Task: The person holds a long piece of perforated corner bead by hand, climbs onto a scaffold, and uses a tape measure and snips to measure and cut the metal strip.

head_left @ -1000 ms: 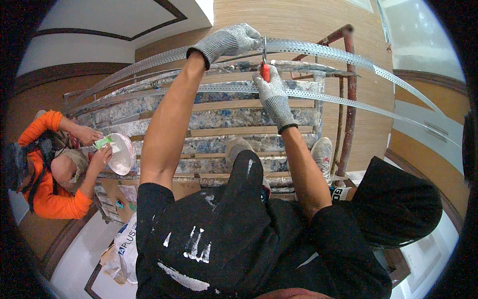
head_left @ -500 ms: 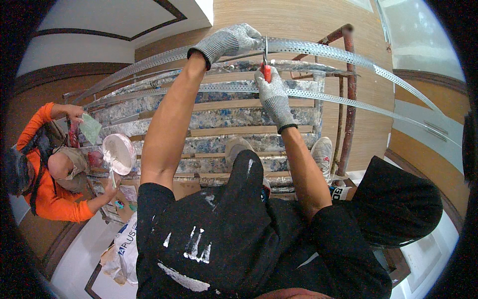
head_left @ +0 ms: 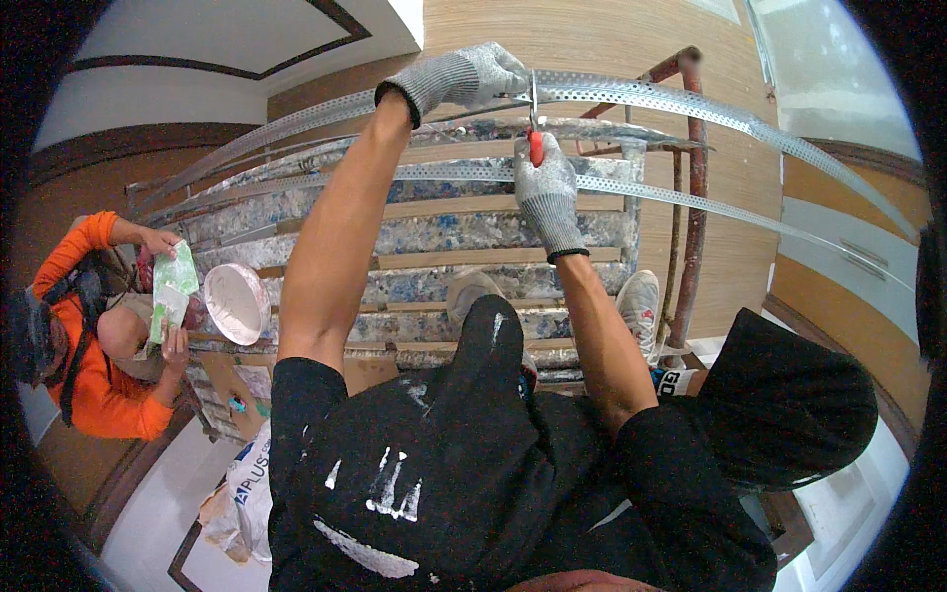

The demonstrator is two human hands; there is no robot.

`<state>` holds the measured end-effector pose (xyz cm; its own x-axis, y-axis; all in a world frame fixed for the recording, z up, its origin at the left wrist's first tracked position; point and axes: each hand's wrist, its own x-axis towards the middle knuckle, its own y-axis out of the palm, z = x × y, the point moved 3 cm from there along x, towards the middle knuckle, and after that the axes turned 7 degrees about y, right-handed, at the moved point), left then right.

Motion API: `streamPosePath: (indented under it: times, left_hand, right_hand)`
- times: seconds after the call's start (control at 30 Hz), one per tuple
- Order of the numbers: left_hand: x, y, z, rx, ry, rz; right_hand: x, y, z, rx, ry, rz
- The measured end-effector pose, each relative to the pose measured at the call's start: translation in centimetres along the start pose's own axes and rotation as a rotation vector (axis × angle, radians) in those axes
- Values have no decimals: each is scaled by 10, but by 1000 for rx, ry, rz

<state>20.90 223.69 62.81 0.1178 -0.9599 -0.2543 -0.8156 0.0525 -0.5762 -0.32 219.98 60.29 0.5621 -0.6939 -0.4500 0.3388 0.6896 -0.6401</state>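
My left hand (head_left: pixel 470 77), in a grey knit glove, is closed on the upper perforated metal strip (head_left: pixel 651 94), which arcs across the top of the view. My right hand (head_left: pixel 546 195), gloved alike, grips red-handled snips (head_left: pixel 536 146) whose blades stand upright across that strip, just right of my left fingers. A second perforated strip (head_left: pixel 710 205) runs beside my right hand, lower down. Beneath both lie paint-spattered scaffold planks (head_left: pixel 424 291), with my shoes on them.
A co-worker in orange sleeves (head_left: pixel 138 414) sits at left with green scrapers (head_left: pixel 173 276) beside a white bucket (head_left: pixel 237 303). Rusty scaffold posts (head_left: pixel 693 148) stand at right. A white sack (head_left: pixel 247 493) lies lower left; a black hood (head_left: pixel 779 405) shows lower right.
Both my hands and the snips have shifted slightly right, and the upper strip's right end has moved. The co-worker's hands have left the bucket, bringing two scrapers together.
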Motion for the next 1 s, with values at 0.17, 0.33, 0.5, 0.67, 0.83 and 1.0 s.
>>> streamPosePath:
  times: [0.17, 0.33, 0.5, 0.67, 0.83, 1.0]
  left_hand:
    - [-4, -6, -10, -47, -119, 130]
    - [-11, -9, -17, -80, -183, 196]
    - [-16, -8, -12, -174, -117, 126]
    - [-14, 5, 5, -205, -136, 232]
    - [-20, 10, 11, -134, 52, 72]
    - [-25, 10, 11, -159, -193, 209]
  right_hand:
    - [-1, 2, -3, -74, -52, -40]
    - [-6, 9, -9, -10, -102, -68]
    - [-1, 19, -16, 98, -85, 55]
    - [8, 35, -20, 237, -33, 164]
    - [7, 31, -22, 183, -94, 183]
    - [-4, 23, -16, 64, -118, 91]
